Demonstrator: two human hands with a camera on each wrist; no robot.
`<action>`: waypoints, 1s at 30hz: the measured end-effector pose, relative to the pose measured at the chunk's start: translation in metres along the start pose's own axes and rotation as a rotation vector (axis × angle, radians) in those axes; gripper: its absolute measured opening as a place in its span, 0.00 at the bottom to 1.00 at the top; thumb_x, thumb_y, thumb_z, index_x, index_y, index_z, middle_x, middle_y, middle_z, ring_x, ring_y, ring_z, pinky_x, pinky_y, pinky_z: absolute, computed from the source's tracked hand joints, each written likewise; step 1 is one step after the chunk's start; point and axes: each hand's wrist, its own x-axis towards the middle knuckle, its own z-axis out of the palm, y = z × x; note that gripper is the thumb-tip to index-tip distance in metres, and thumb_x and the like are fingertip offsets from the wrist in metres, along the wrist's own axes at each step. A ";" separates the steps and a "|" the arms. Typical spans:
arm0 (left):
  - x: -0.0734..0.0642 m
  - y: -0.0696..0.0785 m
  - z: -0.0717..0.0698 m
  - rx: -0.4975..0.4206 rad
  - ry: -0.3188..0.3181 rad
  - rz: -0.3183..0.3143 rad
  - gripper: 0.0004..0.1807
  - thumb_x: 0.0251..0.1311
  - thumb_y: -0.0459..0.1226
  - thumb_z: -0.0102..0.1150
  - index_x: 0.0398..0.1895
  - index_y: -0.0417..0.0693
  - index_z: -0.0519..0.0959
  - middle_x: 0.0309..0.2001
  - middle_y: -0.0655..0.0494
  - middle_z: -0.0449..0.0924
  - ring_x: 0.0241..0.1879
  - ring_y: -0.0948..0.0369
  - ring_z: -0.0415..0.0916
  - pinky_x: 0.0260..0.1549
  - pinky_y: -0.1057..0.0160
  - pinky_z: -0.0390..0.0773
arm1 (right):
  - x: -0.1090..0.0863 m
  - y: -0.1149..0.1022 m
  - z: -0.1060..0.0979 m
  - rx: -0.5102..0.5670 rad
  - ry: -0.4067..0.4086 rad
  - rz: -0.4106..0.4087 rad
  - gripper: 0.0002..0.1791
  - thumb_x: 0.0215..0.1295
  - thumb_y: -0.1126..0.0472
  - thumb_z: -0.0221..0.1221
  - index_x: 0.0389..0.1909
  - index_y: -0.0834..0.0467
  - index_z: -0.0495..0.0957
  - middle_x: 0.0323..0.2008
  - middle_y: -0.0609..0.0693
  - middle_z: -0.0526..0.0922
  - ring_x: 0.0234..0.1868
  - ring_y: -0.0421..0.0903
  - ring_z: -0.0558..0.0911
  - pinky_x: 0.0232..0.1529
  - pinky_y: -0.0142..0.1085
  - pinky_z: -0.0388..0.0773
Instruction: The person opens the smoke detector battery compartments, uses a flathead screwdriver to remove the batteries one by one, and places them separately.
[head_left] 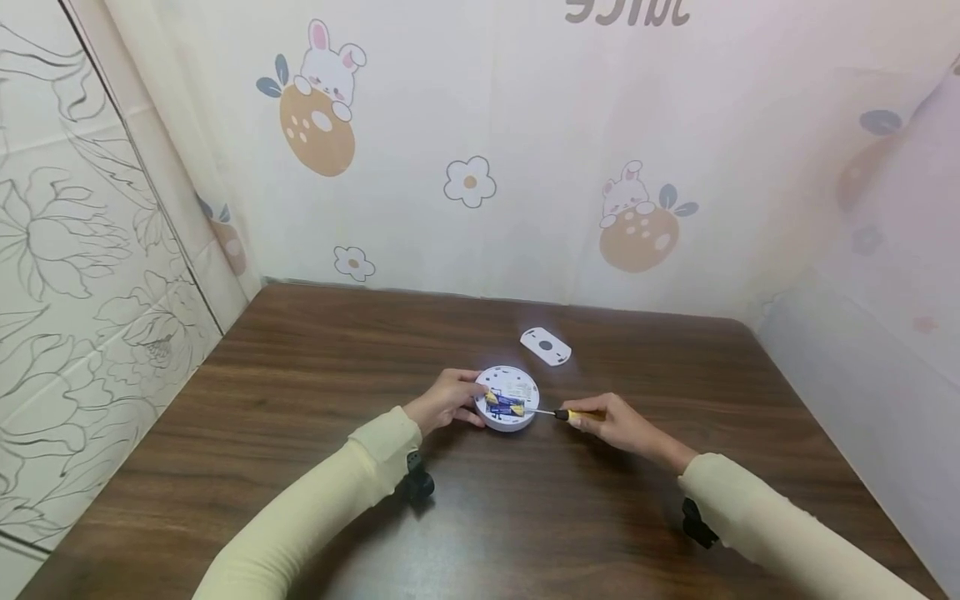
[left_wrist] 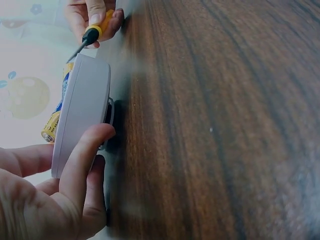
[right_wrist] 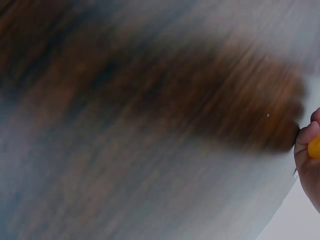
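Near the middle of the dark wood-grain tabletop (head_left: 360,350), a round white battery-powered device (head_left: 507,426) sits between two hands, its battery side facing up. The left hand (head_left: 450,398) holds it at its left edge, the grip narrowed to the thickness of the casing; the left-wrist view shows fingers on the casing's side and by its rim. Blue-and-yellow batteries (head_left: 506,407) lie on the upper face, standing slightly proud of it; their exact number is hard to make out.

The right hand (head_left: 618,423) grips a screwdriver (head_left: 561,414) by its yellow handle, thumb and fingers closed around it. The black collar and thin metal shaft point left, with the tip at the batteries' right end; whether it touches them cannot be told. In the right-wrist view, only part of this hand and a bit of yellow handle appear, at the right edge.

Just beyond the device lies a flat white plate (head_left: 559,353) with a dark round centre, apart from both hands. Behind the tabletop hangs a pale cloth (head_left: 405,108) printed with rabbits and flowers.
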 end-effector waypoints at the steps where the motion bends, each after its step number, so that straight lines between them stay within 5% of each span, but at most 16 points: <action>1: 0.000 0.000 0.000 0.003 0.005 -0.005 0.25 0.64 0.27 0.54 0.65 0.35 0.67 0.45 0.36 0.79 0.33 0.52 0.81 0.28 0.55 0.85 | 0.000 0.000 0.000 0.003 -0.002 -0.006 0.14 0.65 0.63 0.60 0.51 0.62 0.81 0.50 0.56 0.81 0.43 0.47 0.77 0.48 0.35 0.76; 15: -0.001 0.002 0.001 0.010 0.019 -0.015 0.25 0.64 0.27 0.53 0.65 0.35 0.67 0.46 0.36 0.79 0.34 0.52 0.80 0.29 0.54 0.85 | 0.003 0.003 -0.003 0.098 -0.052 0.006 0.17 0.66 0.63 0.59 0.53 0.66 0.78 0.47 0.57 0.81 0.39 0.45 0.76 0.35 0.31 0.74; 30: -0.001 0.001 0.002 0.006 0.036 -0.013 0.25 0.64 0.27 0.53 0.65 0.35 0.67 0.44 0.36 0.79 0.32 0.53 0.80 0.27 0.55 0.85 | 0.003 0.004 -0.003 0.133 -0.065 0.025 0.17 0.67 0.64 0.58 0.54 0.65 0.78 0.44 0.57 0.79 0.37 0.46 0.76 0.32 0.31 0.75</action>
